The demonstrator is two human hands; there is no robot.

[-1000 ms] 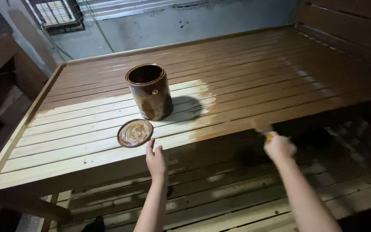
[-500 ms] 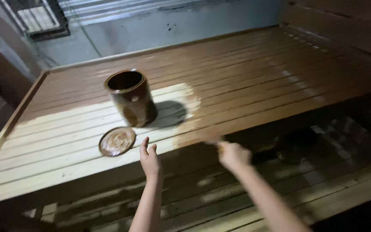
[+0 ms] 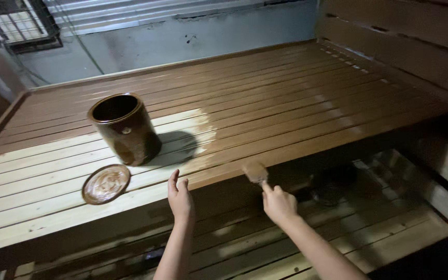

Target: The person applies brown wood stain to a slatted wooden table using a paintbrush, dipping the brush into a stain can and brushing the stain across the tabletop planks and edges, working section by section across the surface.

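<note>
brush [image 3: 255,172] pinched in right hand [image 3: 278,203] grip

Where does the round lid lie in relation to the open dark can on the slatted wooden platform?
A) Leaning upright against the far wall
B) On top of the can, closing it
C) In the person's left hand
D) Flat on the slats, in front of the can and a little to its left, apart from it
D: the lid lies flat on the platform, nearer the camera than the can, not touching it.

Brush [image 3: 255,172] in right hand [image 3: 278,204]
</note>
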